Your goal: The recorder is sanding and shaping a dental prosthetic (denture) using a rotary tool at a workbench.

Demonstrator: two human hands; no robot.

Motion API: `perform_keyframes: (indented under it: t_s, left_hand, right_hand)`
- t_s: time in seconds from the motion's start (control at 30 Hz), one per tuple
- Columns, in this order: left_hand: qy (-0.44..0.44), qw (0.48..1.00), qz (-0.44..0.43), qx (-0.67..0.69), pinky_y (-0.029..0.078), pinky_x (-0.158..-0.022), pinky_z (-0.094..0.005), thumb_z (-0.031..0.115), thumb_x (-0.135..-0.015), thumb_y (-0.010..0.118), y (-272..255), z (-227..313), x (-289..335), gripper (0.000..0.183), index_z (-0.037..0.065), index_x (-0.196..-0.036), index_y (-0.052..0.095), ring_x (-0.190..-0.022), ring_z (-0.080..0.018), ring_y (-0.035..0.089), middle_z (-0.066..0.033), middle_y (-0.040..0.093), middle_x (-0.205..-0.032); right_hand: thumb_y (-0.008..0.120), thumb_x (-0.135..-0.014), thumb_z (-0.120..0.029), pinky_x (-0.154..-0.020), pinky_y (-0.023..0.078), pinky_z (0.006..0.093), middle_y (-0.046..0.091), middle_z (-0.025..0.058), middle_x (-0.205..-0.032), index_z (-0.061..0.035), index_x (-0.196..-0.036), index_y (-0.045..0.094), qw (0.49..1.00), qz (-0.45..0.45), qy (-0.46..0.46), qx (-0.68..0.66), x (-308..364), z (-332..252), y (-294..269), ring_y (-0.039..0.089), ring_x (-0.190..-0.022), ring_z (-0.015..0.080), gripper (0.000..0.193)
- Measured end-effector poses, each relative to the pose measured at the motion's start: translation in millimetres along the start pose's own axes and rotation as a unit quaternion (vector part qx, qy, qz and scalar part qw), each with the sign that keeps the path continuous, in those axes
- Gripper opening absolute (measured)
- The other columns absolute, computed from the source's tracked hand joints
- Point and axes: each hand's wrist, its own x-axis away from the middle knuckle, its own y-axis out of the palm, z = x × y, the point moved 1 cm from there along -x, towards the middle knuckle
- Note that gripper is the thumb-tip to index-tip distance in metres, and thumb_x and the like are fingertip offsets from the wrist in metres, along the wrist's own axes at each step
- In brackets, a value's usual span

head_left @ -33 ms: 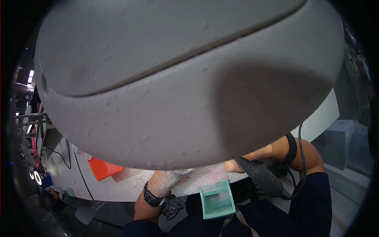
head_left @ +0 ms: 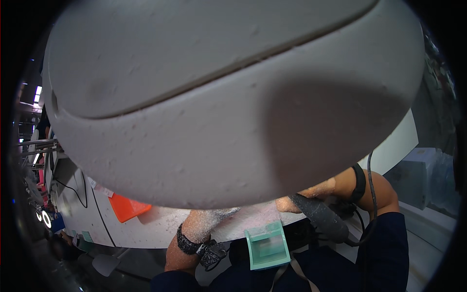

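1 corded tool, right hand holding; left hand, couldn't tell grip. We judged tool work underway, next needing steadiness.

A bulky grey housing looms over the white desk here, an orange tray lies toward the desk's left, and a pale bin stands past the desk's right end.
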Motion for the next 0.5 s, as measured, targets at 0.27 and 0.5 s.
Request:
perform_keyframes:
  t_s: [0.27,0.5]
  left_hand:
    - [-0.005,1.000,0.006,-0.010,0.048,-0.089,-0.0349,0.003,-0.080,0.072,-7.9,4.8,12.7,0.043,-0.004,-0.116,0.049,-0.099,-0.0197,0.059,-0.0142,0.060,-0.107]
    - [-0.008,1.000,0.005,-0.016,0.048,-0.088,-0.0348,0.003,-0.079,0.072,-3.6,3.5,4.9,0.042,-0.004,-0.115,0.050,-0.099,-0.0196,0.059,-0.0142,0.061,-0.106]
  right_hand:
    - [0.065,-0.060,-0.003,-0.082,0.054,0.0539,0.060,0.0193,-0.070,0.0011,-0.079,0.054,0.977,-0.202,0.020,0.059,-26.3,-7.9,-12.3,0.067,-0.081,0.0436,0.022]
    - [0.065,-0.058,-0.006,-0.083,0.053,0.0548,0.060,0.0202,-0.070,0.0005,-0.078,0.055,0.999,-0.037,-0.021,0.019,20.1,12.0,1.3,0.067,-0.081,0.0438,0.024]
